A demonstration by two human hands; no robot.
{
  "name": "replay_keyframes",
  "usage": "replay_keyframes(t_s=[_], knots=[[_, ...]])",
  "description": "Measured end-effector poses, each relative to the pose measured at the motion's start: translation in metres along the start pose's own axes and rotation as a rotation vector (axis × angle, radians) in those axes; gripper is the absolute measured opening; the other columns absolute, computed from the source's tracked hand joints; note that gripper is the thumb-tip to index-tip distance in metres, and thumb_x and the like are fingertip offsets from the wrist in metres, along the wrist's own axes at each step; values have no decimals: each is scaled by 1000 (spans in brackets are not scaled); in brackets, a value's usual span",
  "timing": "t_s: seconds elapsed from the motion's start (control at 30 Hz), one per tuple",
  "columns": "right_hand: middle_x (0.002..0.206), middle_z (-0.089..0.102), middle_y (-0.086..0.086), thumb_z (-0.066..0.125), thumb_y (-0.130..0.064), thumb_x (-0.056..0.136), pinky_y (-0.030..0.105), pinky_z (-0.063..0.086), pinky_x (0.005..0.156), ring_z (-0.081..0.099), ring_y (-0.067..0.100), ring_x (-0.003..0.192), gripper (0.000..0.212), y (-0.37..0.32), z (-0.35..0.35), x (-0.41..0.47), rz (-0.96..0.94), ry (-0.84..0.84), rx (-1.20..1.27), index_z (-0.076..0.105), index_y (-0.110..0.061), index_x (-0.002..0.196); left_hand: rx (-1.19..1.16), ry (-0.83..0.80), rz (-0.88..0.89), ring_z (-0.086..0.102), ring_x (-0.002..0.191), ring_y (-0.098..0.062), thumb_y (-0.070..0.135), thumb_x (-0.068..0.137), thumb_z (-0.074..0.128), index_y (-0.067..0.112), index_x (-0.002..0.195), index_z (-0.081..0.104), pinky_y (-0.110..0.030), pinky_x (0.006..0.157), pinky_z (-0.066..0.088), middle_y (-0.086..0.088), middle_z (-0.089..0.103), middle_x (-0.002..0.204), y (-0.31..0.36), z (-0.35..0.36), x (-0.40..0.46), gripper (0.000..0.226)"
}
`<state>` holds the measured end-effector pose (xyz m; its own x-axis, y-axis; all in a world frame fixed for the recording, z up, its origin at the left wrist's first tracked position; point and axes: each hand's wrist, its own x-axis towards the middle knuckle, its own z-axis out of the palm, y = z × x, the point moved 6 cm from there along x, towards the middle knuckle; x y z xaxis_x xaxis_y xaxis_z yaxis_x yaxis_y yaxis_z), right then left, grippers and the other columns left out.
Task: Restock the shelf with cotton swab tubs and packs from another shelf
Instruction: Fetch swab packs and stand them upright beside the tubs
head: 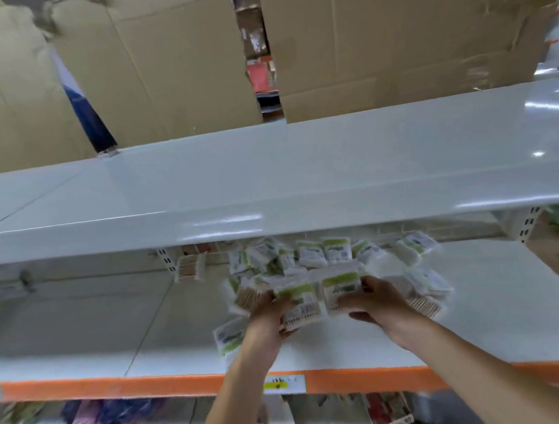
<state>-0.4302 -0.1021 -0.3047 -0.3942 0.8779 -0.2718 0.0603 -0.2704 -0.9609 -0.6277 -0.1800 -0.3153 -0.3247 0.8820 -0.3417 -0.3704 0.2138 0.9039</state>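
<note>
Across the middle of the frame a bare white upper shelf overhangs the lower shelf, so the gap between the two is shallow and the hands work just under that front lip. The lower shelf's orange front edge runs along the lower part of the frame, carrying a yellow price label; to the left of the hands its white surface lies open, and more open white shows at lower right. A loose heap of cotton swab packs fills the centre toward the back, with one pack of wooden-stick swabs apart at centre left. Both forearms reach up from the bottom edge. The left hand curls its grip round the left end of a bundle of packs, and the right hand clasps the right end, fingers over the top, thumb beneath. The bundle sits at frame centre, in front of the heap. Cardboard boxes stand along the top.
</note>
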Motion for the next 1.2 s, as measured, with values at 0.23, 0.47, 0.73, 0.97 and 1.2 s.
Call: replay_keyframes(t_s=[0.23, 0.47, 0.73, 0.97, 1.2], knots=[[102, 75, 6, 81, -13, 78, 35, 61, 83, 70, 21, 99, 30, 0, 83, 9, -37, -98, -49, 69, -9, 105, -38, 109, 64, 66, 99, -40, -10, 86, 50, 7, 109, 65, -50, 86, 51, -22, 70, 103, 20, -85, -23, 32], [88, 78, -3, 81, -10, 77, 30, 57, 71, 72, 17, 90, 25, 3, 190, 8, -63, -185, -105, 71, -18, 98, -18, 259, 87, 69, 93, -25, -2, 78, 63, 12, 105, 68, -36, 74, 57, -11, 74, 103, 39, -192, -57, 31], [93, 77, 5, 82, -4, 74, 42, 59, 83, 73, 23, 88, 26, 27, 336, 5, -92, -274, -163, 70, -14, 95, -44, 404, 171, 74, 84, -18, -6, 85, 64, 13, 107, 68, -28, 63, 58, -5, 76, 95, 62, -321, -110, 30], [90, 79, 6, 78, 1, 76, 32, 60, 71, 76, 21, 81, 22, 36, 443, -5, -78, -395, -118, 72, -10, 94, -52, 498, 262, 73, 84, -9, -18, 84, 60, -2, 108, 62, -27, 62, 60, 10, 76, 86, 72, -409, -154, 29], [98, 78, 5, 79, -5, 76, 40, 59, 84, 75, 23, 91, 31, 46, 534, -10, -79, -530, -119, 71, -10, 105, -262, 649, 252, 72, 99, -29, -12, 84, 63, 2, 116, 61, -41, 79, 59, -14, 71, 111, 71, -480, -187, 35]])
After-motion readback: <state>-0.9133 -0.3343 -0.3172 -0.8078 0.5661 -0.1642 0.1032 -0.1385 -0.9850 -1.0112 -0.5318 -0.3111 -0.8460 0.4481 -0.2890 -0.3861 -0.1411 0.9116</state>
